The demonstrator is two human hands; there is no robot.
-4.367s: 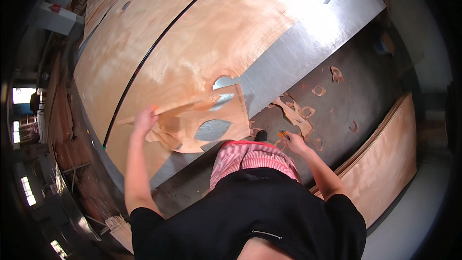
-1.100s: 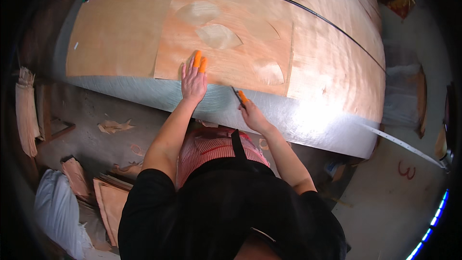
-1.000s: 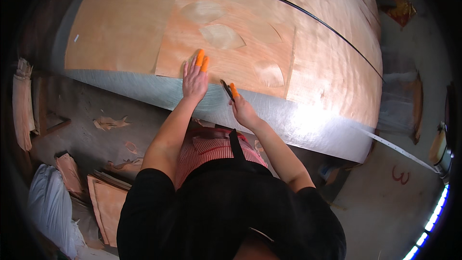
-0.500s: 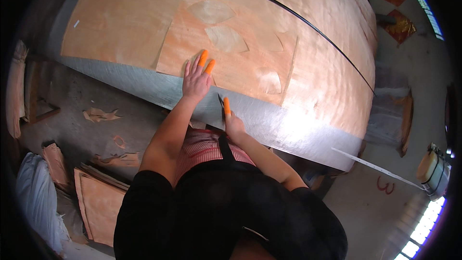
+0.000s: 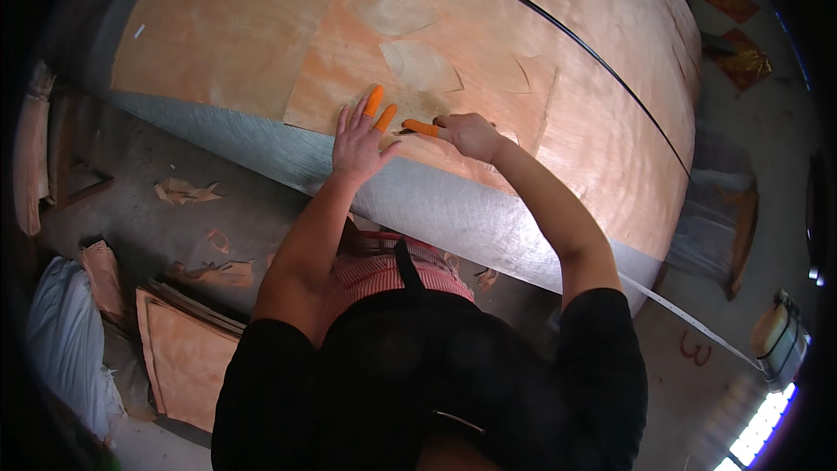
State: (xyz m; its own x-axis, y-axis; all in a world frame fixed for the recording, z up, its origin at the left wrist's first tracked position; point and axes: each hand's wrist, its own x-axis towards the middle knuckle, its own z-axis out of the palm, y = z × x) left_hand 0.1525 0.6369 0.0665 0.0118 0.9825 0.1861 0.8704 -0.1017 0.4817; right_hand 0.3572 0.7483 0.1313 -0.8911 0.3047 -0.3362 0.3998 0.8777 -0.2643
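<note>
My left hand (image 5: 357,146) lies flat with fingers spread on the near edge of a thin wood veneer sheet (image 5: 318,87). Orange covers wrap two of its fingers. My right hand (image 5: 471,136), also with an orange finger cover, is closed around a small knife (image 5: 404,132); its dark blade points left toward my left hand, at the sheet. Most of the knife is hidden in my grip. Paler leaf-shaped patches, one at upper middle (image 5: 394,12) and another below it (image 5: 422,65), show in the sheet. My right hand partly covers one more patch.
A bare metal strip (image 5: 410,196) runs along the near table edge. A black cord or rod (image 5: 532,13) crosses the veneer stack. Veneer scraps (image 5: 187,191) litter the floor at left, beside stacked sheets (image 5: 187,349). A pale strip (image 5: 689,318) reaches from the table's right corner.
My right hand has moved up and away from my body, from the metal edge onto the veneer, bringing the knife along. My left hand stays on the sheet. The view has shifted slightly.
</note>
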